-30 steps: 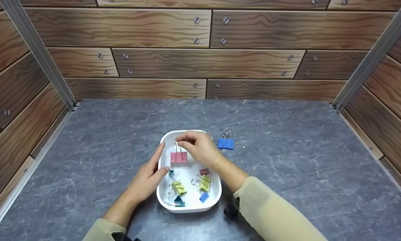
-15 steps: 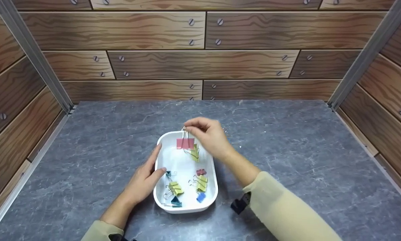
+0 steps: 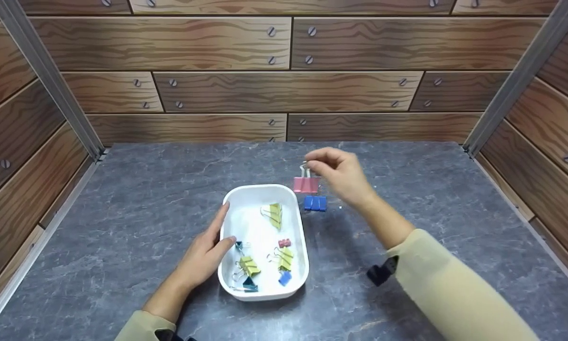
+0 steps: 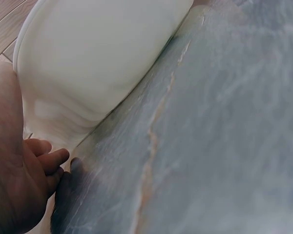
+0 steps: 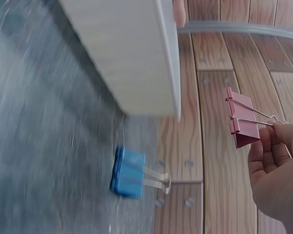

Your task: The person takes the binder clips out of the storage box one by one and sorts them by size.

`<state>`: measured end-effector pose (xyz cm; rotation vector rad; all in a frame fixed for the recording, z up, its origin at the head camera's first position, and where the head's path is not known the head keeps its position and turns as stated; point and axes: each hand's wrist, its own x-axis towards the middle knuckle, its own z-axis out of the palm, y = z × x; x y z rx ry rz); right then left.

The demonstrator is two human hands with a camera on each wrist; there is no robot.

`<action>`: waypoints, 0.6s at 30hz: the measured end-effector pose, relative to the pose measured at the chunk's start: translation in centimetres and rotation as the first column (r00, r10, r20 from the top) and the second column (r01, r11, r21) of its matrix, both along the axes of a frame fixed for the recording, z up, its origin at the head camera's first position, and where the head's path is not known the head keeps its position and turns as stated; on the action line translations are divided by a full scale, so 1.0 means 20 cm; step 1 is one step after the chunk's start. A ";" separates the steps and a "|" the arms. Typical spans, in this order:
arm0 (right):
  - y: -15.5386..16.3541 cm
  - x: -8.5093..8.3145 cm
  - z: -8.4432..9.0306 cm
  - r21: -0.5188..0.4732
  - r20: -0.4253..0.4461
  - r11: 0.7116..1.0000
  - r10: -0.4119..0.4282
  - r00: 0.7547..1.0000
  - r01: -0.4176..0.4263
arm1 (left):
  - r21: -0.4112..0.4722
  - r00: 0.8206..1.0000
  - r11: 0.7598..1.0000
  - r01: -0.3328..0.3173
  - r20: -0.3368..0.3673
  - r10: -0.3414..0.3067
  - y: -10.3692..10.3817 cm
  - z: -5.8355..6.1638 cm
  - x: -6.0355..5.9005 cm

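Note:
Thumb and fingertips of my right hand [image 3: 343,175] pinch the wire handles of a pink binder clip [image 3: 306,184], which hangs past the tray's far right corner. In the right wrist view the pink clip's body [image 5: 243,119] points away from the fingers. A large blue binder clip [image 3: 315,203] lies on the table just below it. My left hand [image 3: 202,258] rests against the left side of a white tray [image 3: 260,298], index finger and thumb straight at the rim. In the left wrist view its other fingers [image 4: 53,158] bend loosely beside the outer wall.
Inside the tray lie several binder clips: a yellow one [image 3: 275,215] toward the far end, another yellow [image 3: 249,266], a dark teal [image 3: 249,284], a small red [image 3: 284,243] and a small blue [image 3: 284,278]. Wood-patterned walls [image 3: 241,90] enclose the grey table [image 3: 407,199].
My right hand has carried the pink clip up and right, out from over the tray to beyond its right rim. The left hand stays at the tray's left side.

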<state>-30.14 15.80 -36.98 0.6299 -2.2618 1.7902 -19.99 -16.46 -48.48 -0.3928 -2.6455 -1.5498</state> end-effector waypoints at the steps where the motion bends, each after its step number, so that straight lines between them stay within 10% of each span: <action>1: 0.02 -0.01 0.00 0.002 0.001 1.000 -0.007 1.000 0.007 | -0.001 1.000 1.000 -0.001 -0.005 0.001 0.00 0.00 0.00; 18: 0.35 -0.08 -0.16 0.125 0.102 0.989 -0.095 0.990 0.082 | 0.018 1.000 1.000 0.010 -0.018 -0.010 0.00 0.00 0.00</action>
